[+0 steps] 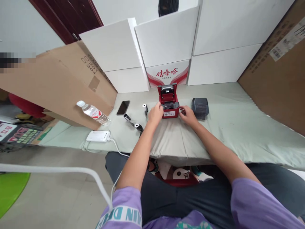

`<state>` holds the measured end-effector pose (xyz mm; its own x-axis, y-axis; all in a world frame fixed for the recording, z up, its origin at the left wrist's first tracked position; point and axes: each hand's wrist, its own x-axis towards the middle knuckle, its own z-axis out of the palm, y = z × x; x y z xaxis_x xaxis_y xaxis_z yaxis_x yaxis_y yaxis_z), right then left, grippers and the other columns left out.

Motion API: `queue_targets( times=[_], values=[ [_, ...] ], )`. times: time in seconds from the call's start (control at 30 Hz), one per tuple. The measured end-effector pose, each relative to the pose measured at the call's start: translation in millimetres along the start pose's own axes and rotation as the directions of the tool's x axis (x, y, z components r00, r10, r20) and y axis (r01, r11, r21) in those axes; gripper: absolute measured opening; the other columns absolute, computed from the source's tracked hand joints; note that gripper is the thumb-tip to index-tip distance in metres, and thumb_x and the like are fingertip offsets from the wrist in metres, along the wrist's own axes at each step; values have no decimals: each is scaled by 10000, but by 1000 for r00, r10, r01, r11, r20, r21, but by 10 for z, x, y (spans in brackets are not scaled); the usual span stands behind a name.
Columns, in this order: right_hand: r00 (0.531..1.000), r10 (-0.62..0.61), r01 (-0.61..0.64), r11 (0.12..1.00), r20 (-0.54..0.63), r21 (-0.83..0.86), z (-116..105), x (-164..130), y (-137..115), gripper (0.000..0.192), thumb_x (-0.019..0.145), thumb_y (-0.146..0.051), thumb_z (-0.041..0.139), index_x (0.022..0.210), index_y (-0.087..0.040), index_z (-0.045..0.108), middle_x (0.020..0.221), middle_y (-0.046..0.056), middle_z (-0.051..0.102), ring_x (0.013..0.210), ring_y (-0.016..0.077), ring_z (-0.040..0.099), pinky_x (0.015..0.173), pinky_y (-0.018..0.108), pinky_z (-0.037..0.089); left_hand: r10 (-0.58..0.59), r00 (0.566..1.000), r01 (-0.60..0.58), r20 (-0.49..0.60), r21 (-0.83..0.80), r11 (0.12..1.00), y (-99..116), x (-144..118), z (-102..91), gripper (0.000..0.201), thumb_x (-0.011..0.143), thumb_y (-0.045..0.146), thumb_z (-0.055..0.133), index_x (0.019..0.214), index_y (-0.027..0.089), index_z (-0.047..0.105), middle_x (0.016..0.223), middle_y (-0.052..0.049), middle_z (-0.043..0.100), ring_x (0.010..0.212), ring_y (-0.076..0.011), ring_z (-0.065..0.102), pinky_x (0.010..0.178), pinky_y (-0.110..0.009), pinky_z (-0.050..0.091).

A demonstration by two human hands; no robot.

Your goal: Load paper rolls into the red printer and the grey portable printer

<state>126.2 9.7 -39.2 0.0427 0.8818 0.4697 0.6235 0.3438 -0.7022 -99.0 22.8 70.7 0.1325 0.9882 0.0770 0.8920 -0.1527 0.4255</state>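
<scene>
A small red and black printer (170, 111) stands on the cloth-covered table with its lid (167, 90) raised; a dark roller shows in the lid. A white label with a printed code is on its front. My left hand (156, 114) grips its left side, fingertips against the edge. On the opposite side, my right hand (187, 115) has bent fingers and thumb against the printer's right wall. Dark material lies inside the open body, too unclear to name. Right of my right hand sits a dark grey boxy device (200, 108).
Left of the printer lie several small dark rolls with white ends (127, 117), a phone (123, 107), a water bottle (94, 113) and a white power bank (98, 136) with a cable. White boxes (166, 38) line the back; cardboard (69, 76) stands at the left, more (281, 70) at the right.
</scene>
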Motion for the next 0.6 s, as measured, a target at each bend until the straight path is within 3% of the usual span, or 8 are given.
queue_targets(
  times=[0.23, 0.33, 0.43, 0.5, 0.57, 0.6],
  values=[
    [999, 19, -18, 1000, -30, 9, -27, -51, -112, 361, 874, -296, 507, 1173, -160, 656, 1107, 148, 684, 855, 218, 667, 810, 400, 578, 8, 1000, -8, -1, -23, 1000, -18, -21, 15, 332, 1027, 273, 329, 1164, 285, 632, 1036, -101, 755, 1001, -311, 718, 775, -357, 489],
    [990, 5, -1, 1000, -138, 26, -112, -3, -257, 316, 932, -341, 480, 1140, -182, 658, 1118, 148, 702, 937, 231, 691, 828, 385, 584, 10, 1000, -10, -3, 0, 1000, -21, -5, 36, 347, 1035, 291, 325, 1201, 282, 630, 1032, -105, 757, 1006, -315, 723, 785, -367, 497],
    [972, -38, 34, 999, -232, -20, -226, 258, -498, 306, 973, -350, 446, 1071, -189, 687, 1069, 135, 738, 999, 240, 707, 897, 375, 577, 15, 1000, -15, 10, 34, 999, -6, 24, 30, 358, 1037, 290, 326, 1231, 276, 627, 1049, -108, 760, 1032, -319, 726, 803, -377, 511],
    [986, -49, 29, 992, -157, -122, -261, 554, -696, 305, 964, -294, 451, 1042, -176, 722, 1059, 128, 767, 1012, 240, 718, 946, 365, 558, 23, 1000, -24, 20, 51, 998, 11, 44, 7, 365, 1039, 286, 325, 1246, 273, 625, 1076, -111, 761, 1059, -320, 725, 817, -383, 519],
    [998, -3, 22, 958, 64, -286, -225, 884, -891, 324, 942, -213, 465, 1080, -158, 753, 1113, 128, 788, 1062, 247, 722, 990, 356, 530, 32, 999, -34, 27, 61, 998, 28, 61, -22, 369, 1042, 287, 327, 1269, 272, 618, 1115, -112, 760, 1087, -318, 722, 836, -387, 526],
    [978, 64, 18, 923, 199, -385, -179, 1037, -977, 356, 934, -167, 458, 1118, -154, 762, 1150, 131, 790, 1108, 251, 718, 1020, 355, 511, 34, 999, -36, 32, 63, 997, 34, 67, -34, 370, 1045, 291, 330, 1281, 272, 614, 1130, -113, 759, 1097, -317, 720, 845, -389, 528]
  ],
)
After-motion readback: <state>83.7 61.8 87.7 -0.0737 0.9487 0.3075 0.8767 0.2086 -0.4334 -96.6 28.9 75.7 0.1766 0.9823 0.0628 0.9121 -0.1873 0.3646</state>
